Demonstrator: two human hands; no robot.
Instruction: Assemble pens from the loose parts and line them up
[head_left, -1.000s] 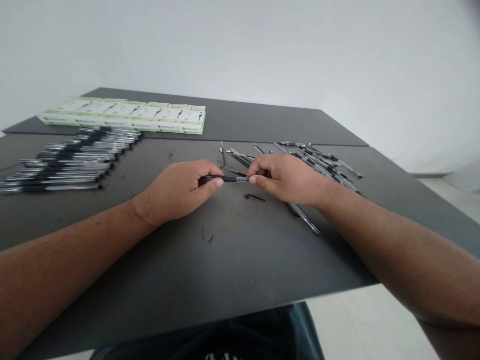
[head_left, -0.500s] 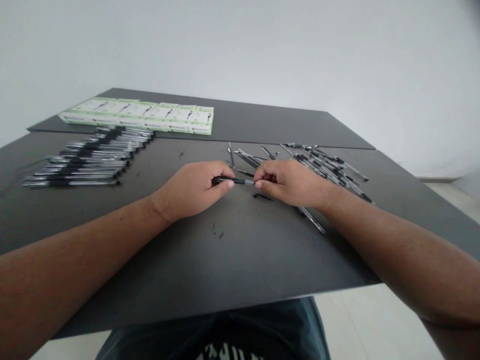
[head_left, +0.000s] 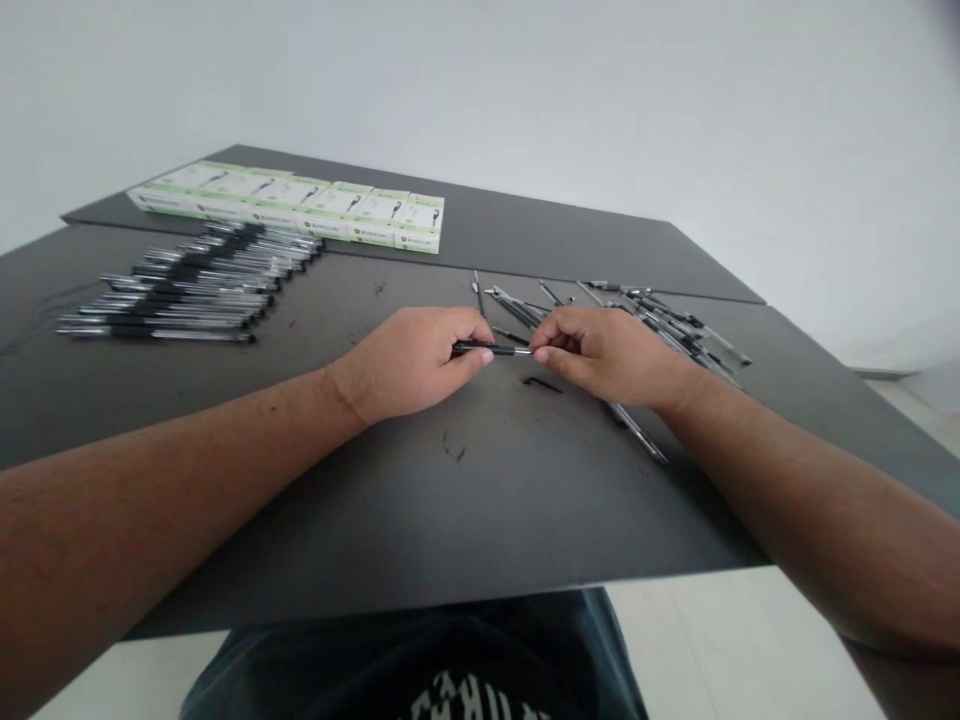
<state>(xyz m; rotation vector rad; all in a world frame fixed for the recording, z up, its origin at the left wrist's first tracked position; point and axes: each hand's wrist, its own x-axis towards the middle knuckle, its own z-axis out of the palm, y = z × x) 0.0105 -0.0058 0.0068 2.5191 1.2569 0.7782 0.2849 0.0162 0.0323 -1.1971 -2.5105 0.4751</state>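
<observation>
A black-and-clear pen (head_left: 504,350) lies level between my two hands, above the middle of the table. My left hand (head_left: 420,362) pinches its black grip part between thumb and fingers. The fingertips of my right hand (head_left: 592,350) close on the pen's other end, around a small silvery tip section. Just below the pen a loose black pen cap (head_left: 541,384) rests on the table. Behind and beside my right hand lie scattered pen parts (head_left: 517,305), partly covered by the hand.
Finished-looking pens (head_left: 187,285) lie in a row on the left. Behind them stands a line of green-and-white boxes (head_left: 300,205). More loose pen barrels (head_left: 690,335) are heaped on the right, and a clear tube (head_left: 637,435) lies below my right wrist. Dark marks spot the grey table (head_left: 420,520).
The view has shifted slightly, so the table items appear moved. Both hands still hold the pen in nearly the same pose.
</observation>
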